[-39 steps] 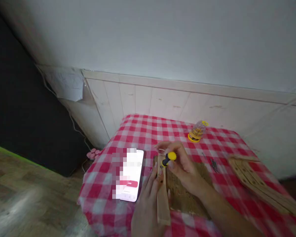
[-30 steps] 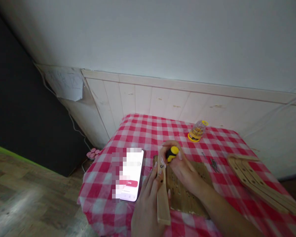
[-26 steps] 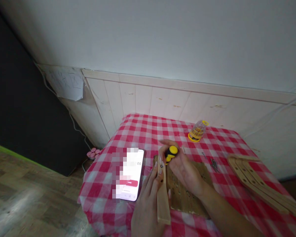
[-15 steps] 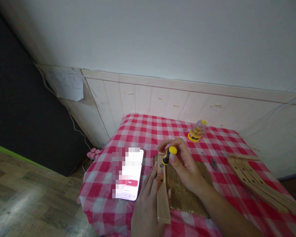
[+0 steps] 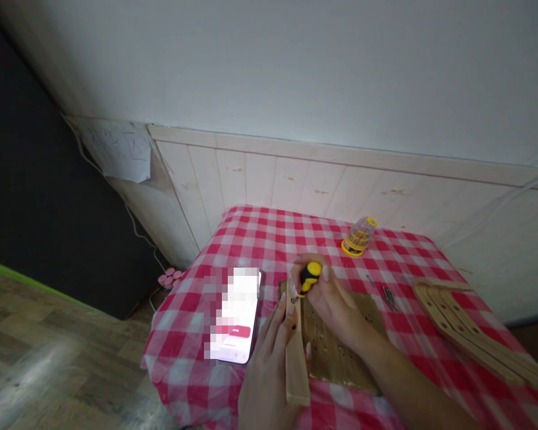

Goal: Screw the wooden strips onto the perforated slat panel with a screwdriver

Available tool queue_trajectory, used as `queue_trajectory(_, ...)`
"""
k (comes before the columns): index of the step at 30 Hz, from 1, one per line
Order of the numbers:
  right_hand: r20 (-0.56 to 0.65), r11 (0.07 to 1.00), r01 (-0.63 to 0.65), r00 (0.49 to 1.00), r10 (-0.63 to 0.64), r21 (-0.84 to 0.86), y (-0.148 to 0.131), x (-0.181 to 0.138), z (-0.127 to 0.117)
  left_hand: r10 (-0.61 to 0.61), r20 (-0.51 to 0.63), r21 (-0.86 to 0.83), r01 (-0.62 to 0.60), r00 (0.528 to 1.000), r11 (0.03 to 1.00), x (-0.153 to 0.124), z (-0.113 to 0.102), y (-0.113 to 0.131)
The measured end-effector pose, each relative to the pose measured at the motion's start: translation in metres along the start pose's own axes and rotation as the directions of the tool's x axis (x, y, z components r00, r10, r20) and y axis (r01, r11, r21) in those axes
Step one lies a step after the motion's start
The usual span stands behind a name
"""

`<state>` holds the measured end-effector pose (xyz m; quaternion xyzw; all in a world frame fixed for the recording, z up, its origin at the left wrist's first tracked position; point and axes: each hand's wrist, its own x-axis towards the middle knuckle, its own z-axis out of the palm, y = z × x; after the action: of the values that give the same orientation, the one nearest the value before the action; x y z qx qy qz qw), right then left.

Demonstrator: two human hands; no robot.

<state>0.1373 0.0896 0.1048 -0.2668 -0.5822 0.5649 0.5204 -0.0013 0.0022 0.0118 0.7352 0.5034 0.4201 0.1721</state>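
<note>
Head view: with right hand (image 5: 330,298) wrapped around the screwdriver (image 5: 312,275) and left hand (image 5: 267,365) clamped on the wooden strip (image 5: 297,371) at the left of the board (image 5: 336,357), press straight and turn slowly.

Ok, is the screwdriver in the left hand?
No, the right hand grips the screwdriver, while the left hand holds the wooden strip.

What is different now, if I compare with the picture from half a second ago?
The right hand has turned around the yellow-and-black screwdriver; its thumb seems to have moved from the tool's near side to the right. Nothing was taken up or let go. The left hand still holds the wooden strip; the phone, clear jar and curved wooden pieces stayed put.
</note>
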Motion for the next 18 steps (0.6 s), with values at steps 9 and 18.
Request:
queue_trajectory(9, -0.025, 0.986, 0.094, 0.995, -0.098, -0.134, -0.014, 0.004, 0.001, 0.044, -0.031, 0.022, -0.043, 0.999, 0.999, -0.001, 0.002, -0.002)
queue_trajectory(18, 0.032, 0.993, 0.025, 0.999, -0.029, 0.119, -0.007, 0.004, 0.008, 0.048, -0.043, 0.017, -0.047, 0.998, 0.999, 0.000, 0.002, -0.001)
